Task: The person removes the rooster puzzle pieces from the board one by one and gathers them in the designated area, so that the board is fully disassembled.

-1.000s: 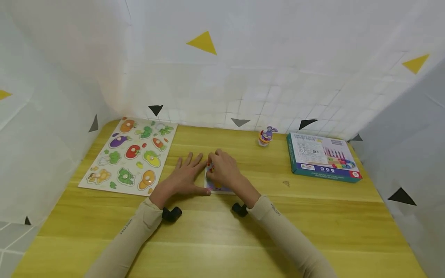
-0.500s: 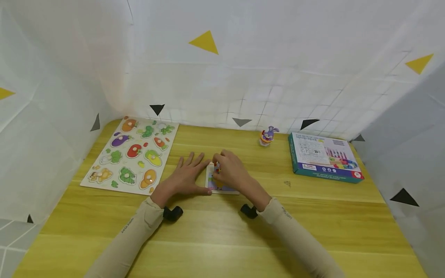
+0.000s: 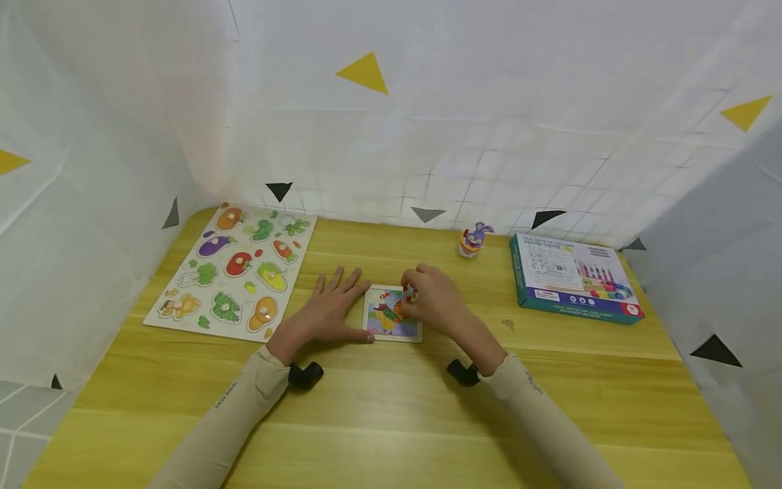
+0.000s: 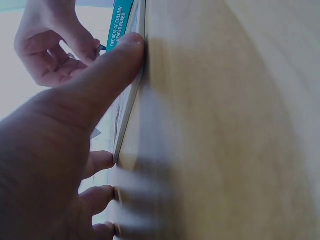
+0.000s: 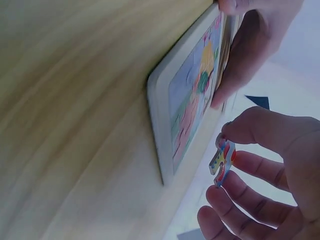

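Observation:
My right hand (image 3: 436,300) pinches a small colourful puzzle piece (image 5: 225,159) between thumb and fingers. It holds the piece above the right part of a small picture puzzle board (image 3: 394,339), apart from it in the right wrist view. The board has a pale rim and a bird-like picture with yellow, green and orange-red parts. My left hand (image 3: 326,314) lies with its fingers spread on the table, left of the board. Its thumb (image 4: 127,47) rests against the board's near left corner, and its index fingertip touches the far left corner.
A large vegetable knob puzzle (image 3: 250,288) lies at the left. A purple rabbit toy (image 3: 473,239) stands towards the back. At the right is a teal and white toy box (image 3: 574,277). White sheeting (image 3: 403,149) closes off the table's back and sides.
My right hand has moved right across the board with the piece, uncovering more of the picture. My left hand stays in place at the board's left edge.

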`<move>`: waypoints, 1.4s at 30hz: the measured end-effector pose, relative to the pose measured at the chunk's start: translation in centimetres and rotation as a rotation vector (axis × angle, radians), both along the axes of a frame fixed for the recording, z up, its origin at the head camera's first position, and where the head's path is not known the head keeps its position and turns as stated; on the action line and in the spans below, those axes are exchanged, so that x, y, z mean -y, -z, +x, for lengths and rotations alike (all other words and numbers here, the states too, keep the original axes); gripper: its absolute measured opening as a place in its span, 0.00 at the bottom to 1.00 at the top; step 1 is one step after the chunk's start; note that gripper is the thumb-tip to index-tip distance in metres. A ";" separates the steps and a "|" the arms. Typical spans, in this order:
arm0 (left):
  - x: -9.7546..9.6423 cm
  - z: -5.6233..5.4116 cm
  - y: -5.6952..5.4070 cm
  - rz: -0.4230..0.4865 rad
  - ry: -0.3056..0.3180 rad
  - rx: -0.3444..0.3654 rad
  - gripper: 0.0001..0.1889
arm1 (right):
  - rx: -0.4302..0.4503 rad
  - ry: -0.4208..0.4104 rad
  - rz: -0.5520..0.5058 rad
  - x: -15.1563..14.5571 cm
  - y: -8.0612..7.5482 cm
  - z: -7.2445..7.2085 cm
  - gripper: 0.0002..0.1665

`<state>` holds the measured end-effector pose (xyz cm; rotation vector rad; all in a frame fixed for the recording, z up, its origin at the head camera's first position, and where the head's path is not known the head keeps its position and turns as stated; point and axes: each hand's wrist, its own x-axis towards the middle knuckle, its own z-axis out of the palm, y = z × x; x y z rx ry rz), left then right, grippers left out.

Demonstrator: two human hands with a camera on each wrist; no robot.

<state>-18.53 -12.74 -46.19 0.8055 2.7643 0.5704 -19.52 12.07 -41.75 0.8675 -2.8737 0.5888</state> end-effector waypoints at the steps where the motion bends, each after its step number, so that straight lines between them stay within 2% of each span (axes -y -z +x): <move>1: 0.0 0.0 0.0 0.001 -0.001 0.002 0.58 | -0.002 0.006 0.003 -0.3 -0.1 0.0 0.17; 17: 0.0 0.0 0.4 -0.004 0.007 -0.016 0.58 | -0.012 0.066 0.042 -3.6 -0.1 -0.2 0.14; 25: 0.0 0.1 0.2 -0.001 0.010 -0.015 0.58 | 0.038 0.101 0.051 -5.0 0.5 -0.7 0.14; 38: 0.1 0.1 0.0 -0.010 0.022 -0.011 0.57 | 0.097 0.121 0.083 -5.7 1.4 -1.1 0.12; 42: 0.0 0.1 0.0 -0.002 0.021 -0.005 0.57 | 0.084 0.113 0.080 -5.8 1.6 -1.0 0.10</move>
